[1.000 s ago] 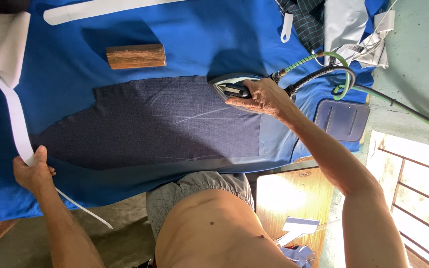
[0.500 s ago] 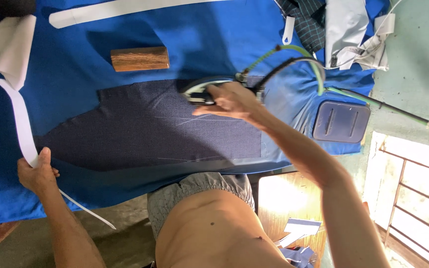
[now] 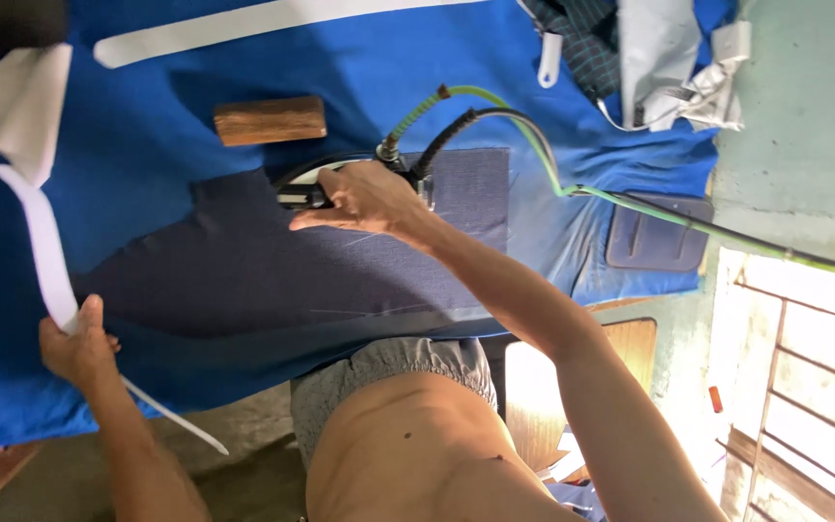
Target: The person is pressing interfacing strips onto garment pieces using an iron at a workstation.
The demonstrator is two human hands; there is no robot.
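Under the right hand [image 3: 364, 198], one steam iron [image 3: 313, 188] sits on one dark navy cloth piece [image 3: 273, 280], fingers wrapped tight around its handle. Two hoses [image 3: 456, 121], one green and one black, run from just beyond the knuckles. One wooden block [image 3: 270, 120] lies just beyond. The left hand [image 3: 74, 343] pinches one white strip [image 3: 45, 261] well apart.

No package, sign or screen shows anywhere in the view. The only candidate for a label is a small white tag [image 3: 550, 58], long and rounded, lying on the blue cloth at the upper right, too small to tell for sure.
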